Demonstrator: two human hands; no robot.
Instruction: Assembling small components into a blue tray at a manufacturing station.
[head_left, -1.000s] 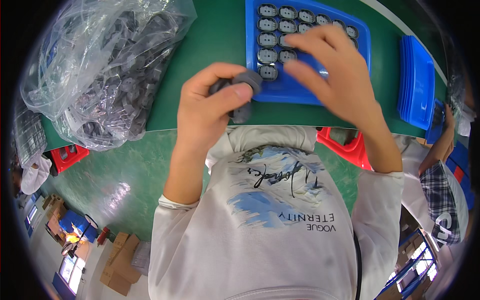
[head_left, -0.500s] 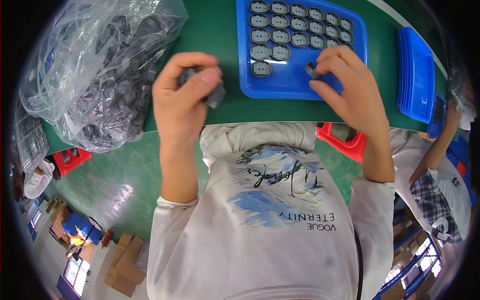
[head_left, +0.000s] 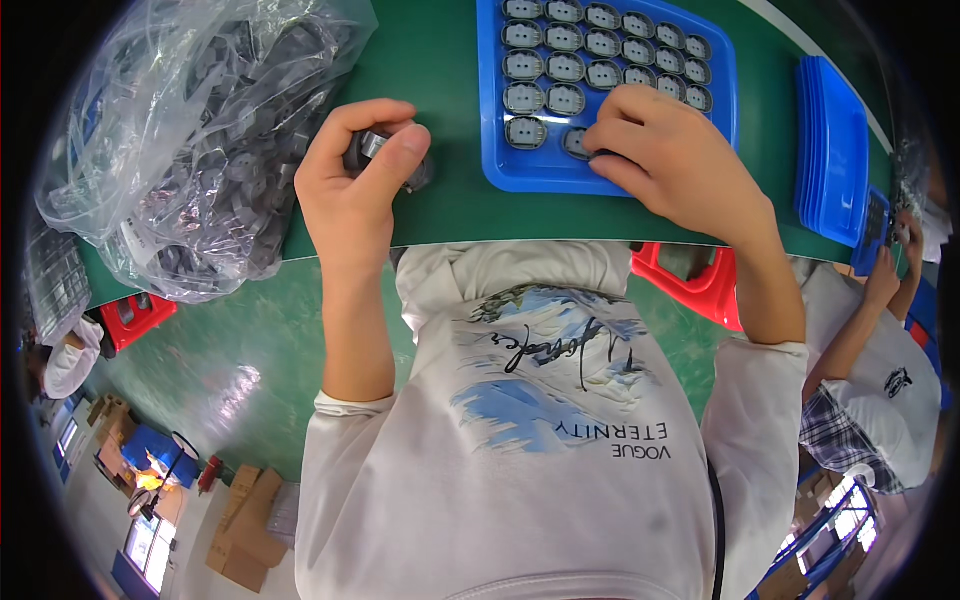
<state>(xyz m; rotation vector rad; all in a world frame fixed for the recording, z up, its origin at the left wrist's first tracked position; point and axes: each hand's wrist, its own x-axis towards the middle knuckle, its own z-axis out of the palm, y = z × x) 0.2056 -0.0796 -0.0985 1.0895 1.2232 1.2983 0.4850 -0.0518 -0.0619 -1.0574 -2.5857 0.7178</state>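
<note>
My left hand is curled round a few small grey plastic parts, held above the green table between the bag and the tray. My right hand reaches over the blue tray. Its fingers pinch one grey oval plastic part, low in the tray beside the first part of the nearest row. Whether that part rests on the tray floor I cannot tell. Rows of similar oval parts with small holes lie face up in the tray; my right hand hides some of the tray.
A clear plastic bag full of loose grey parts lies on the left of the green table. Stacked blue trays stand at the right. Beyond them a co-worker's hands are busy. Red stools are below the table edge.
My right hand has moved left and down into the tray, bringing its grey part beside the nearest row's first part. My left hand has shifted slightly, still holding its parts.
</note>
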